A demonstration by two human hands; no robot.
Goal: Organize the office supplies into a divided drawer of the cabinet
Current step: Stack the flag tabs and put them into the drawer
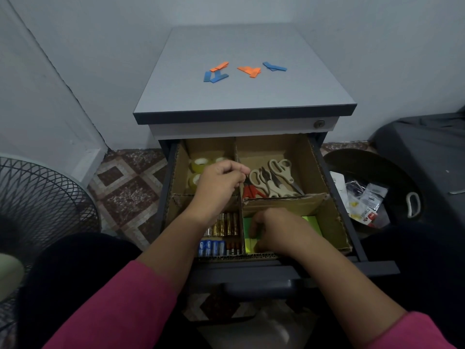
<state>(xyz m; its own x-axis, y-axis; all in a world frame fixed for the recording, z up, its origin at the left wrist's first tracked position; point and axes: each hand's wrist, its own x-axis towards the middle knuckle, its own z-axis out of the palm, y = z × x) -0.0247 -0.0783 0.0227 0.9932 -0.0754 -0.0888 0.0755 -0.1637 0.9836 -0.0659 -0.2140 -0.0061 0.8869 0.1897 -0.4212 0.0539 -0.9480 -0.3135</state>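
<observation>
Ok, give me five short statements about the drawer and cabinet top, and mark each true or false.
1. The scissors lie in the far right compartment. True.
2. The batteries sit in the far left compartment. False: they are near left; tape rolls are far left.
3. The right hand is on the green sticky notes. True.
4. The cabinet top holds only blue strips. False: orange strips too.
5. The drawer is shut. False: open.
</observation>
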